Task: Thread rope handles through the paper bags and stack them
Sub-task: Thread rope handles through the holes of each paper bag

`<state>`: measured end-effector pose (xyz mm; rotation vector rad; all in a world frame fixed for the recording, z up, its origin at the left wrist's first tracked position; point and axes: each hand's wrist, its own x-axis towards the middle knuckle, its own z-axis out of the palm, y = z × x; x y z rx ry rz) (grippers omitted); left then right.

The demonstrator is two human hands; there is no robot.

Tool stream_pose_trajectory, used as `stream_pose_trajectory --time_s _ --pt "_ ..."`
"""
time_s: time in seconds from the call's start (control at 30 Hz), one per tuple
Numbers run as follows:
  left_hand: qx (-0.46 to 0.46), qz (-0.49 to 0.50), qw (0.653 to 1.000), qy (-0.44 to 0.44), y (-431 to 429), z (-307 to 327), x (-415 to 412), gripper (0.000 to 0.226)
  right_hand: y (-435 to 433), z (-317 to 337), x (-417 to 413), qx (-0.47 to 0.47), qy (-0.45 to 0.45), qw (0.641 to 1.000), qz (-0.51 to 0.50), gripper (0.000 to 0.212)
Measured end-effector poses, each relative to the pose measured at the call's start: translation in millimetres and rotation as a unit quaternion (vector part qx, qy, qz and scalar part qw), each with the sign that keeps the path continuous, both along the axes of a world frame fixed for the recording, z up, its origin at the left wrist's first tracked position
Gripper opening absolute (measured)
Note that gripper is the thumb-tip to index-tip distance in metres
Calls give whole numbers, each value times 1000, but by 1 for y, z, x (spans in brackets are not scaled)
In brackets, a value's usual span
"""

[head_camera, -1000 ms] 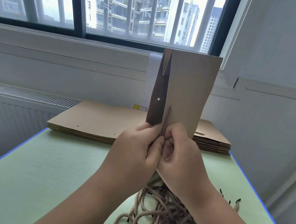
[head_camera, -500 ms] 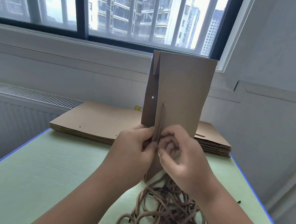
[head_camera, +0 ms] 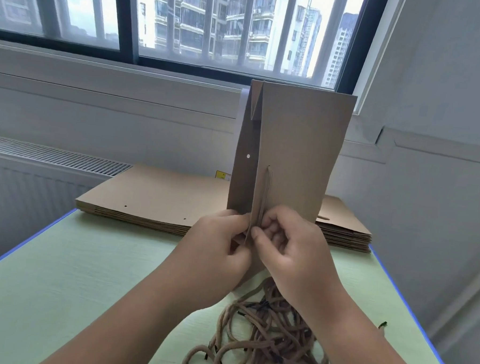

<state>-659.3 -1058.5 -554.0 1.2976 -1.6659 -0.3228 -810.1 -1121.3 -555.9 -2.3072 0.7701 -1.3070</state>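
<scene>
Label [head_camera: 223, 176], yellow, unreadable, behind bag [head_camera: 299, 146]

A pale green table [head_camera: 61, 283] carries a flat bag stack [head_camera: 149, 196] and tangled rope handles [head_camera: 266, 347].

Holds paper bag [head_camera: 298, 157] upright at table [head_camera: 75, 284] centre: left hand [head_camera: 216, 247] at its 9 o'clock edge, right hand [head_camera: 293, 254] at 3 o'clock on rope handle [head_camera: 266, 191] lying up the bag's front. Behind, 12 o'clock: stack of flat bags [head_camera: 154, 199]. In front, 6 o'clock: rope pile [head_camera: 267, 336].
</scene>
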Motion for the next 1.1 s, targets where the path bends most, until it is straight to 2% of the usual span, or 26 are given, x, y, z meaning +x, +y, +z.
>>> stream_pose_trajectory --time_s 0.1,0.13,0.3,0.43,0.5,0.57,0.7,0.87,1.0,1.1 --pt "23 -16 999 -40 2 2 5 52 2 1 0 4 -9 1000 4 16" --pt "26 -14 998 -58 2 1 6 52 3 2 0 7 -17 1000 0 20" --pt "28 11 996 -84 -3 -7 4 27 9 4 3 7 -42 999 -33 32" --pt "-25 30 987 -153 -5 -7 3 29 10 3 4 1 -48 998 -37 27" --pt "-28 39 984 -173 -6 -7 3 20 10 4 3 -2 -45 998 -40 26" --pt "-26 40 983 -180 -6 -7 4 22 10 4 3 -4 -41 998 -43 27" --pt "-47 31 983 -176 -4 -3 3 39 10 3 3 -3 -31 998 -47 28" --pt "-70 64 979 -182 -8 -6 4 34 10 4 4 -9 -30 999 -39 26" --pt "-76 64 989 -112 -9 -8 -2 19 10 3 3 -13 -37 999 -16 23" --pt "-69 48 996 -36 -6 -6 -8 29 9 3 3 -4 -41 999 -3 21"
